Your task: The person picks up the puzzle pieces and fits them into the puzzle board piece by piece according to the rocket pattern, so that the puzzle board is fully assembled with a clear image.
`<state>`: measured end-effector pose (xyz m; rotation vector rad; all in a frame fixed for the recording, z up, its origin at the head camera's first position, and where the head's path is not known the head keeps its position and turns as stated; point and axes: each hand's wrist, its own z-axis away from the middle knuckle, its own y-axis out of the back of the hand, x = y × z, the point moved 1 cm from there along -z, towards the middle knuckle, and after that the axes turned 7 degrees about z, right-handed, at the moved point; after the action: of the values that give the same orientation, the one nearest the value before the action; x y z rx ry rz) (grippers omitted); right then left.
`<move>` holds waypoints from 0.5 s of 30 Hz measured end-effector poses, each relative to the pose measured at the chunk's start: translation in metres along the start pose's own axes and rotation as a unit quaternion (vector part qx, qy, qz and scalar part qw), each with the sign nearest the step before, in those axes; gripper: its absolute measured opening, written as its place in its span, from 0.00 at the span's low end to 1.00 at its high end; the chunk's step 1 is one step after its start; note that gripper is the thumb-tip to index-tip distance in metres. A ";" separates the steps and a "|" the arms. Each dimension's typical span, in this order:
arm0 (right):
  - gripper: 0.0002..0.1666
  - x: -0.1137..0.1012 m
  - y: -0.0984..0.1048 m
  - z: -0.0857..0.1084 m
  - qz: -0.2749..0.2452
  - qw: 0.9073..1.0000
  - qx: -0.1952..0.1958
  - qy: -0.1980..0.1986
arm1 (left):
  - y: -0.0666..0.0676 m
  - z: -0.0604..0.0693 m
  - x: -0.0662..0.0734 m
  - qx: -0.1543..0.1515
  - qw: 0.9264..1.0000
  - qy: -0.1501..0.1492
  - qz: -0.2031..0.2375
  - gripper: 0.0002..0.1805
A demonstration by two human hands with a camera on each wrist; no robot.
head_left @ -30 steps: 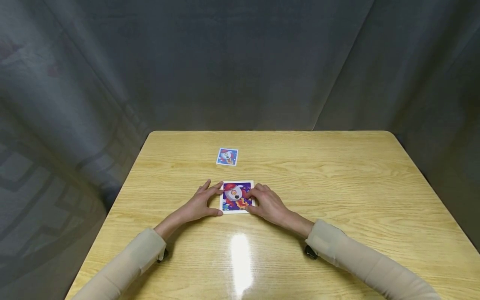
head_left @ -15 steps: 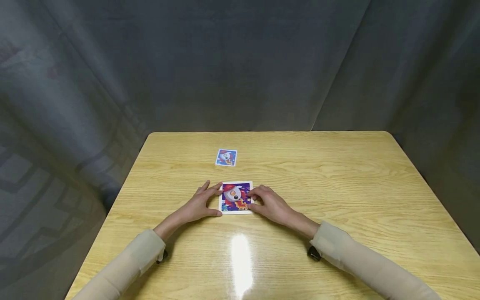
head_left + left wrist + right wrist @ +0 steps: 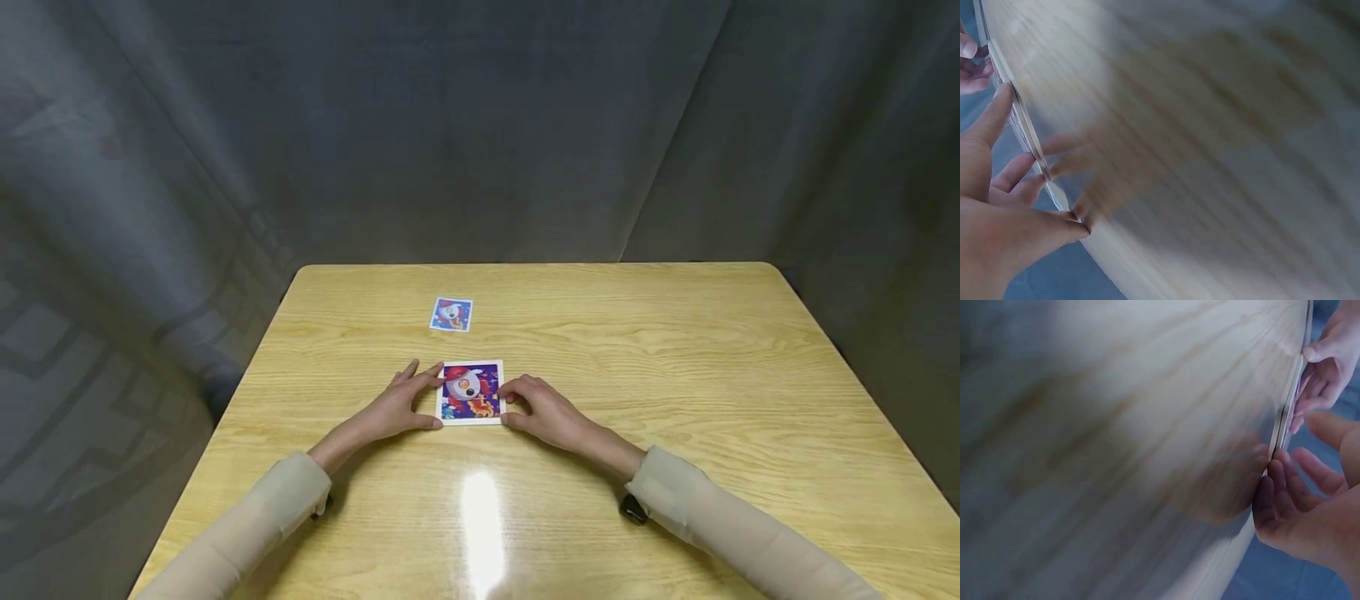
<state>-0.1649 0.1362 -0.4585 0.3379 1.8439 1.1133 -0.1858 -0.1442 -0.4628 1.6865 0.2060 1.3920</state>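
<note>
A square picture board with a white border lies flat on the table in the head view. Its picture has a white and red figure on purple. My left hand touches its left edge, thumb at the near corner and fingers spread toward the far corner. At the right edge, my right hand has bent fingers and a thumb set apart, touching the border. Both wrist views see the board's thin edge low over the table, with the left hand and right hand at its opposite sides; its face is hidden there.
A smaller picture card with a similar design lies behind the board. The wood-grain table has rounded far corners and a bright reflection near its front. Dark grey curtains hang behind and at both sides.
My right hand has drawn back to the right, its fingertips going from the printed picture to the board's right border. The left hand keeps its place.
</note>
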 end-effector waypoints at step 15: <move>0.15 -0.004 -0.002 0.001 0.040 0.999 -0.014 0.021 | 0.002 -0.002 -0.003 0.004 1.000 0.004 0.002 0.36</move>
<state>-0.1614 0.1329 -0.4577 0.3761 1.8632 1.2081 -0.1891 -0.1466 -0.4640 1.6886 0.2130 1.4037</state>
